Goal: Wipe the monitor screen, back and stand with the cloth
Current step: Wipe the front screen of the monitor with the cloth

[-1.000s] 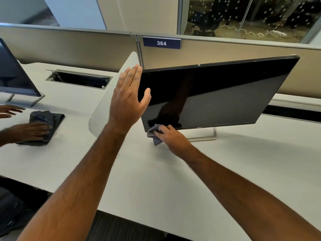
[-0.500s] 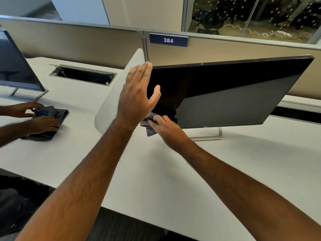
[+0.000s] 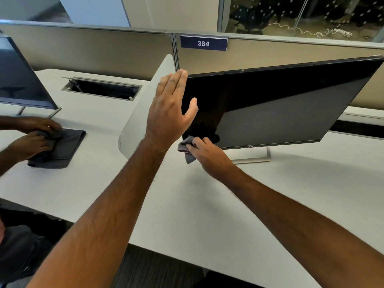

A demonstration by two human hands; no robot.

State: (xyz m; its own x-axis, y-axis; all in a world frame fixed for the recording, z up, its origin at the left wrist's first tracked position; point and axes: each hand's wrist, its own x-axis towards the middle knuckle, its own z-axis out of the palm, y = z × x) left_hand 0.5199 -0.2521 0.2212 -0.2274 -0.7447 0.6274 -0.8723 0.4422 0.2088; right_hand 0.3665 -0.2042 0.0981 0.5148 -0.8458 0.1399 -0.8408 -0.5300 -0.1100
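A black flat monitor (image 3: 270, 104) stands tilted on a silver stand (image 3: 252, 157) on the white desk. My left hand (image 3: 170, 113) lies flat with straight fingers against the monitor's left edge, thumb on the screen side. My right hand (image 3: 207, 155) grips a grey cloth (image 3: 186, 150) and presses it on the lower left corner of the screen. The monitor's back is hidden.
A white curved divider (image 3: 143, 104) separates my desk from the left one. There another person's hands (image 3: 33, 140) hold a grey cloth (image 3: 62, 148) before a second monitor (image 3: 20, 80). A cable slot (image 3: 101, 90) and a beige partition labelled 384 (image 3: 203, 43) lie behind.
My right hand with the cloth has shifted slightly along the lower left corner of the screen. My left hand keeps its place on the monitor's left edge. The other person's hands bunched their cloth.
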